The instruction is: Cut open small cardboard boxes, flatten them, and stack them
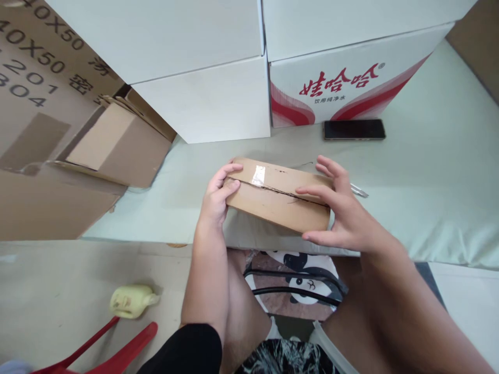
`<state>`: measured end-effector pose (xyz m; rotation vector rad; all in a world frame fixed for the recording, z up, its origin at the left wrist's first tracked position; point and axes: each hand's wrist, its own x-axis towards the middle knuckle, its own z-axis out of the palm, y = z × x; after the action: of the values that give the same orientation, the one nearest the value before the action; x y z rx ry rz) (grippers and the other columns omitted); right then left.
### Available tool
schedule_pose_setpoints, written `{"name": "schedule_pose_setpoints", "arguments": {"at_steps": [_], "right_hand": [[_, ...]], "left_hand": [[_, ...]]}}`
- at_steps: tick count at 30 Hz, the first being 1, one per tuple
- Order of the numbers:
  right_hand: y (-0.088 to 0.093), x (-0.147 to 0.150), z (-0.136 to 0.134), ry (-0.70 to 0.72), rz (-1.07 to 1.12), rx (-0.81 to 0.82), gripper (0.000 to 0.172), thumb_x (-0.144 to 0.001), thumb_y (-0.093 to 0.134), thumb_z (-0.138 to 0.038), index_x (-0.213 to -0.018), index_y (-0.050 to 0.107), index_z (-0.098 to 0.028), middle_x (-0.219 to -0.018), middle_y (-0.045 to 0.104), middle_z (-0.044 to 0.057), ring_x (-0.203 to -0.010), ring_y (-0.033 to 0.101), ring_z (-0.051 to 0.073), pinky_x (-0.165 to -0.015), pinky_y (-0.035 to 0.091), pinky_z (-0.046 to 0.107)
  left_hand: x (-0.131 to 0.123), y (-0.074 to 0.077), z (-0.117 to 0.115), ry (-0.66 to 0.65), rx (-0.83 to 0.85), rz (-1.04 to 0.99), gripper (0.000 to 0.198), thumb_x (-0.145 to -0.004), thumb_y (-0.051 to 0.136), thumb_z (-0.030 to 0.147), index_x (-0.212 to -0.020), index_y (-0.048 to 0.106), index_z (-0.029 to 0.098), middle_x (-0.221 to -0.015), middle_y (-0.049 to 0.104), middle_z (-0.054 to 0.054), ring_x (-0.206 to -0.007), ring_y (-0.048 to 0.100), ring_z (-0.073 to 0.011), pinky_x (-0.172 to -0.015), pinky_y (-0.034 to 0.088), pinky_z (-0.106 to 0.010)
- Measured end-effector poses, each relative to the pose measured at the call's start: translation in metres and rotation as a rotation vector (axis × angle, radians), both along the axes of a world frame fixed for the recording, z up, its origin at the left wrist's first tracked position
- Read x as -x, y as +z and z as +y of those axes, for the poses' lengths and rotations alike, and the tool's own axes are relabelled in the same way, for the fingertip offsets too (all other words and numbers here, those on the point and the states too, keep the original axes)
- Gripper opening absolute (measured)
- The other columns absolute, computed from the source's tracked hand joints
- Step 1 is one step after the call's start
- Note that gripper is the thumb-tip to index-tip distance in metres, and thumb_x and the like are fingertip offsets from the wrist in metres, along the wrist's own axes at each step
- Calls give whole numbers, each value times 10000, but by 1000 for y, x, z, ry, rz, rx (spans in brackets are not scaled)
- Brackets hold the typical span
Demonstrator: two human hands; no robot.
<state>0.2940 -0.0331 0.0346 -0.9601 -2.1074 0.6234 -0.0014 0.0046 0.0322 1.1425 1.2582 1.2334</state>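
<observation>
A small brown cardboard box is tilted over the front edge of the green-covered surface. Along its top runs a split seam with ragged edges, and a torn piece of whitish tape sticks near the left end. My left hand grips that left end, thumb on top. At the right end my right hand is spread around the box, fingers apart; its index fingertip reaches over the top by the seam and the thumb is by the lower edge. A thin metallic tool lies partly hidden behind my right hand.
White cartons are stacked at the back, one with red lettering. A black phone lies before them. Large brown cartons stand at left. On the floor are a yellow bottle and a red object.
</observation>
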Motion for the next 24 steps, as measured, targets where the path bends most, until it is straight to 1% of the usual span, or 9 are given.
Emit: {"name": "schedule_pose_setpoints", "arguments": {"at_steps": [2,4,6,8,12,16,21,22,24], "right_hand": [[-4,6,-2,-70,51,-70,492,-825,726,-591,-1221,659,-307,-1606,269,91,-1509,336,420,-1223,345,628],[-10,8,-2,-85,110,-112,455,-859,666,-626,-1180,658,-303,-1582,291,83,-1500,344,410,-1237,324,621],[-17,8,1,-50,160,-112,628,-822,611,-768,-1263,610,-322,-1615,239,77,-1529,291,430,-1255,289,636],[-24,6,3,-13,187,-90,874,-735,610,-869,-1437,469,-368,-1674,145,71,-1576,194,448,-1272,246,658],[-42,4,8,3,176,-33,1180,-661,745,-814,-1605,143,-443,-1737,20,65,-1618,65,438,-1264,236,684],[-55,7,12,46,299,187,1169,-715,758,-748,-1603,48,-475,-1714,156,87,-1605,195,388,-1247,295,664],[-37,22,10,6,580,348,1166,-727,635,-858,-1580,-75,-504,-1709,210,73,-1556,351,332,-1129,503,554],[-33,25,8,-3,577,360,1130,-754,636,-831,-1590,-42,-489,-1704,246,78,-1529,397,334,-1120,509,553],[-28,29,5,12,528,357,1031,-773,684,-766,-1595,168,-417,-1657,371,103,-1476,469,353,-1128,499,560]], "left_hand": [[-1,2,3,38,15,-9,379,-630,806,361,-990,751,255,-1385,676,-40,-1355,561,-341,-1076,497,-425],[-2,3,5,64,26,-23,362,-612,798,339,-959,759,244,-1372,681,-40,-1302,589,-331,-1019,521,-403],[-2,4,7,82,41,-39,356,-598,791,320,-942,765,233,-1304,707,-43,-1190,639,-305,-919,544,-368],[0,5,9,114,69,-62,361,-583,786,303,-935,774,226,-1145,742,-42,-1006,677,-259,-779,543,-322],[12,7,12,231,137,-198,377,-567,779,269,-941,780,221,-914,737,-28,-759,650,-188,-625,503,-267],[28,5,13,258,158,-304,387,-606,773,267,-990,759,217,-946,755,-36,-785,684,-192,-661,547,-277],[30,-13,14,230,190,-325,358,-681,772,335,-1012,720,210,-977,771,-45,-884,731,-215,-759,603,-308],[26,-20,14,205,216,-302,345,-710,760,387,-999,713,203,-962,774,-58,-892,735,-232,-773,614,-335],[14,-35,12,111,246,-171,400,-788,697,539,-986,703,192,-928,779,-91,-915,739,-279,-793,628,-407]]}}
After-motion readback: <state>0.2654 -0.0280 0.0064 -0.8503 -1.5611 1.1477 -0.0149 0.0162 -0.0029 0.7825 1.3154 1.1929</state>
